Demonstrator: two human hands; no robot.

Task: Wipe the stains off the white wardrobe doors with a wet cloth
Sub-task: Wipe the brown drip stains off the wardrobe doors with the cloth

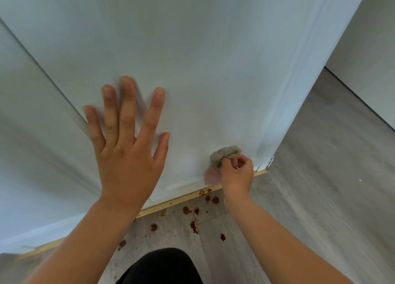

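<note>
Dark knee (162, 264) lowest; left grip (128, 155) flat, fingers spread, on white wardrobe door (213, 59); right grip (237, 172) clamped on cloth (224, 153) at door's bottom; red-brown stains (186, 210) on floor (310, 198).

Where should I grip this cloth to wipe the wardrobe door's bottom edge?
Grip the cloth by its bunched middle, from the side facing you, as the right hand does, so the wad presses against the wardrobe door. Its loose pinkish flap hangs below; probably gather it in.

The wardrobe door (203, 59) is showing a smooth, matt white face. The cloth (224, 154) is looking soft and fuzzy. A pale bare-wood strip (181, 199) is edging the grey wood-grain floor (310, 198).
</note>
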